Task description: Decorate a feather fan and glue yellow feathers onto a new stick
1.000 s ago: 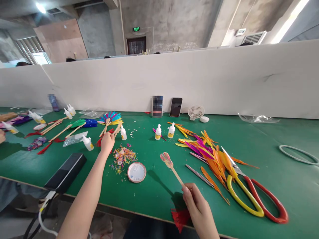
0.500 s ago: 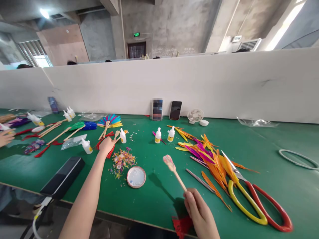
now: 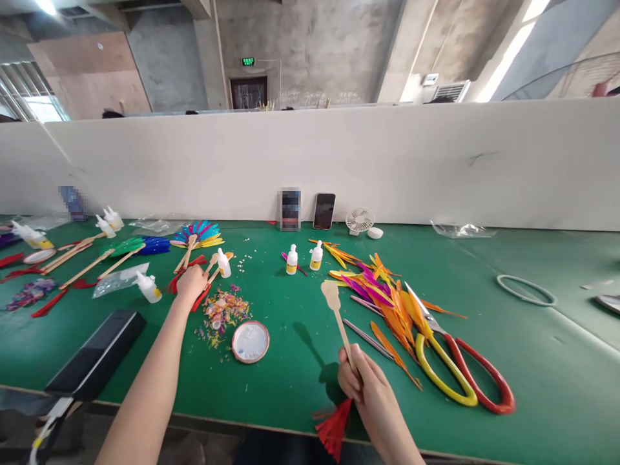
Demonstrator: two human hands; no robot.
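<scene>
My right hand (image 3: 365,384) is closed round the stick of a small wooden paddle (image 3: 334,307), held upright over the green table (image 3: 300,361); a red feather piece (image 3: 334,423) hangs below that hand. My left hand (image 3: 191,284) reaches out to the left with fingers closed on a red feather (image 3: 201,298) lying beside a wooden stick (image 3: 213,268) and a white glue bottle (image 3: 223,263). A pile of coloured scraps (image 3: 220,314) and a round lid (image 3: 250,341) with glue lie between my hands.
Orange, yellow and purple feathers (image 3: 387,297) and big scissors with red and yellow handles (image 3: 450,361) lie to the right. Two glue bottles (image 3: 303,257), a phone (image 3: 323,210) and a small fan (image 3: 359,219) stand behind. Finished feather fans (image 3: 196,232), a black box (image 3: 92,358) and a ring (image 3: 526,289) lie around.
My left hand drew back from the sticks and came down onto the red feather. My right hand turned the paddle, so its plain side faces me. The view shifted right.
</scene>
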